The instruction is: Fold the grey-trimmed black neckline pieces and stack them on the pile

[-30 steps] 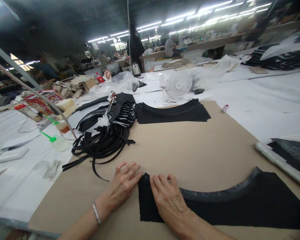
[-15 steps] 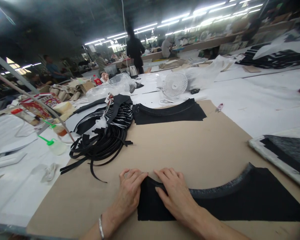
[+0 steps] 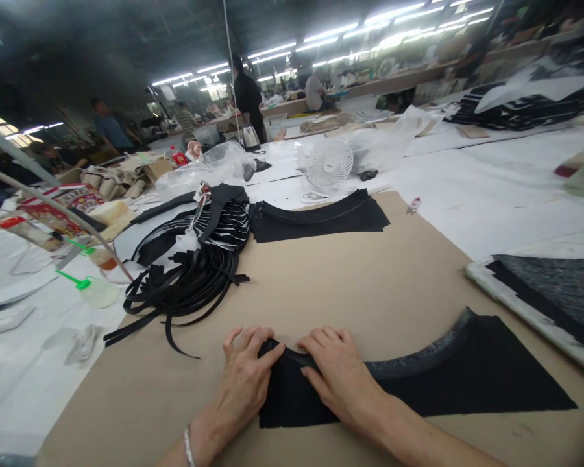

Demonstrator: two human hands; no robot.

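Observation:
A black fabric panel with a curved grey-edged neckline lies on the brown card sheet in front of me. My left hand rests on the panel's upper left corner, thumb and fingers closed on its edge. My right hand lies just to the right, fingers pressed flat along the curved edge. A silver bracelet sits on my left wrist.
A pile of black strips and striped fabric lies at the left. A second black panel and a small white fan sit farther back. Squeeze bottles stand left. Grey fabric on a board lies right. People work in the background.
My left hand has moved from the card onto the panel's corner and closed on its edge. The panel has shifted slightly leftward. My right hand stays pressed on the curve.

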